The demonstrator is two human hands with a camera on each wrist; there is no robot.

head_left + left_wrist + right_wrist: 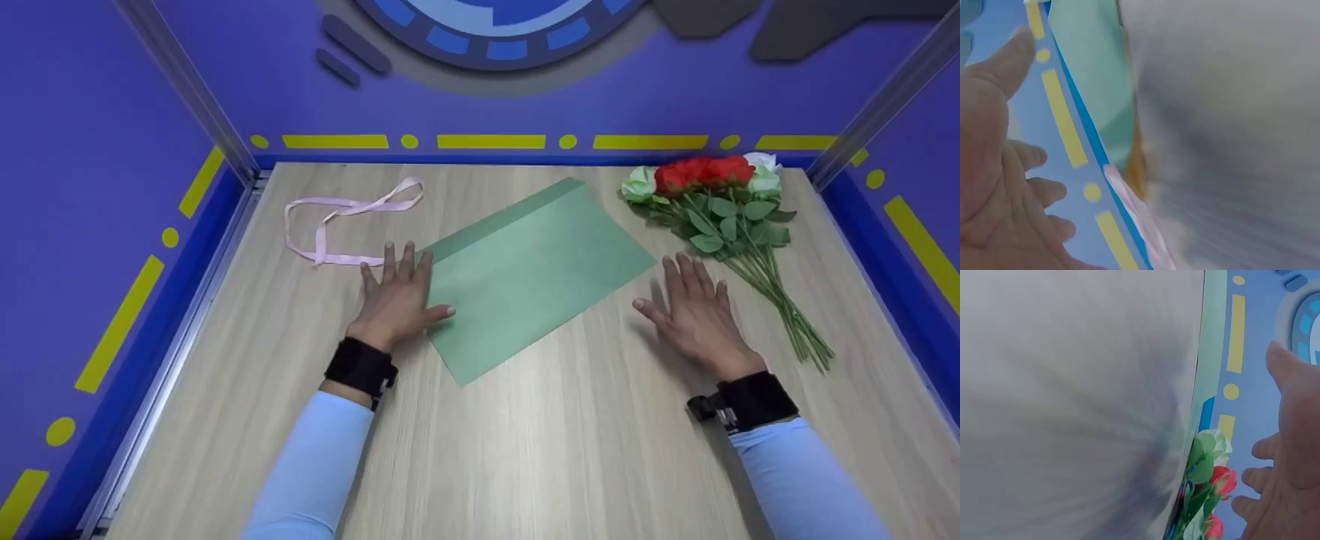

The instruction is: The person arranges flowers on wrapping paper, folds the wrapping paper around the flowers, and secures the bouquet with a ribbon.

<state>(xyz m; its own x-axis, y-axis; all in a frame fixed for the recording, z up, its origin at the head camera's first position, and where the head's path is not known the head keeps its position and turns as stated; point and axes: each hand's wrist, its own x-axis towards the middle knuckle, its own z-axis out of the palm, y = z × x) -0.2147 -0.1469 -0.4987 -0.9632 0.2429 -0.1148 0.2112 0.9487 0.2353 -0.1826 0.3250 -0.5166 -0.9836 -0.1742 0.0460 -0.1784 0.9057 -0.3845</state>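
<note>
A green sheet of paper lies at a slant on the table, one long edge folded over in a darker strip. My left hand is spread flat over its left corner, the thumb above the sheet; whether it touches cannot be told. In the left wrist view that hand has straight, parted fingers and holds nothing. To the right of the paper, my right hand is spread with nothing in it, near a bunch of red and white roses. The roses also show in the right wrist view.
A pink ribbon lies loosely looped at the table's back left, its end near the left fingertips. Rose stems point toward the right front. Blue panels wall the wooden table at the back and both sides.
</note>
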